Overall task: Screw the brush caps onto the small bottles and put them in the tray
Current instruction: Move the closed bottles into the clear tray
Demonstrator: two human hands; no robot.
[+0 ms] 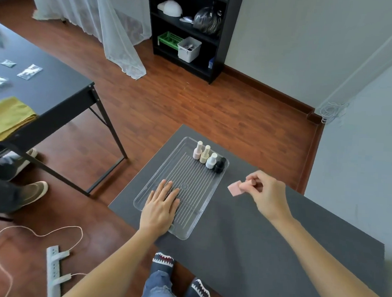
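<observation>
A clear plastic tray [201,201] lies on the dark grey table [265,244]. At its far end stand several capped small bottles in a row: a pale pink one [198,151], a cream one [205,155], a white one [211,160] and a black one [220,165]. My left hand [161,206] rests flat, fingers spread, on the tray's near part. To the right of the tray my right hand [264,191] holds a pink bottle [236,188] by its cap end, tilted sideways just above the table.
A second black table [56,87] with packets and a yellow cloth [6,118] stands at the left, with another person's shoes beneath it. A power strip [54,270] and cable lie on the wooden floor. A black shelf [191,28] stands by the far wall.
</observation>
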